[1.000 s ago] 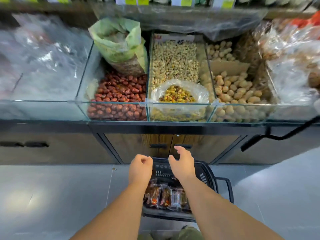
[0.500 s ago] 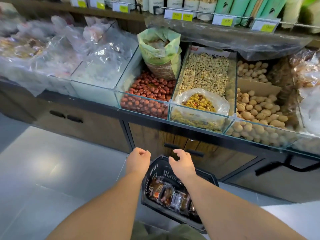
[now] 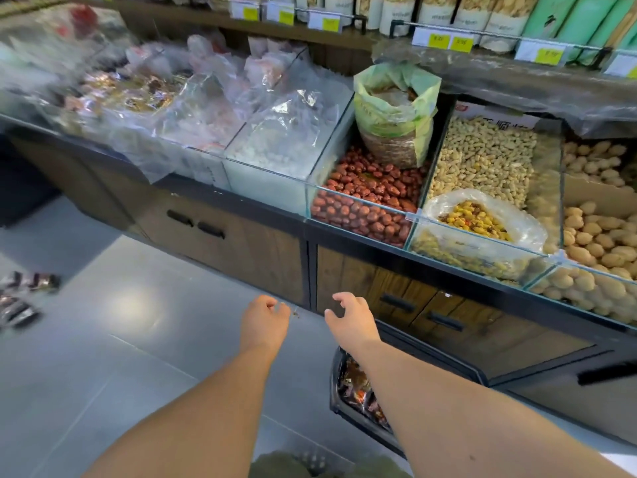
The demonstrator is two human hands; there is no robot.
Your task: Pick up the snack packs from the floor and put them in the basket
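Head view: left hand [image 3: 265, 319], right hand [image 3: 351, 317] empty, loosely curled — snack packs [image 3: 21, 295] flat on floor [image 3: 138, 339], long axes roughly left-right.

A glossy grey tiled floor [image 3: 86, 357] runs beside dark wood-fronted cabinets [image 3: 262, 250] with black handles, topped by clear glass bins [image 3: 269, 188] under a brown wooden shelf [image 3: 320, 55] carrying yellow price tags [image 3: 441, 41].
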